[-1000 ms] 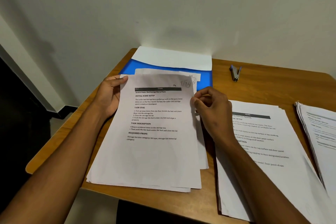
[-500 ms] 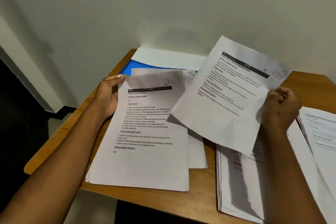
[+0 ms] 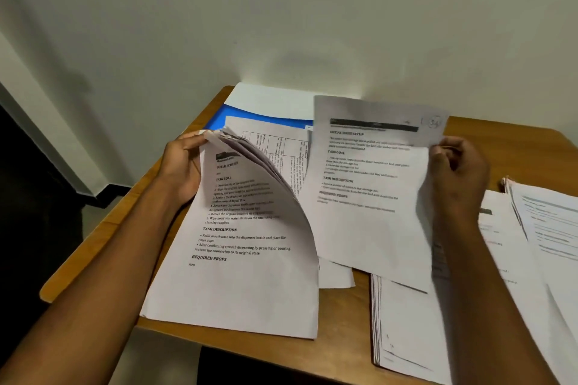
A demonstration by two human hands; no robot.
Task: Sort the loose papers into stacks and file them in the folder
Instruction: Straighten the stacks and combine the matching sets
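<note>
We see the right hand (image 3: 457, 172) pinching one sheet (image 3: 372, 197) by its right edge. Half a second ago that sheet was tilted up high on the right; now it hangs lower and straighter, over the gap between the left pile (image 3: 237, 275) and the middle pile (image 3: 406, 322). The left hand (image 3: 183, 166) grips the far left corner of the left pile. Before, those pages lay flat; now it has curled several up, and a page with a table (image 3: 275, 147) shows under them. The blue folder (image 3: 250, 114) lies open at the far side of the tabletop (image 3: 341, 350). A third pile (image 3: 550, 228) sits on the right.
</note>
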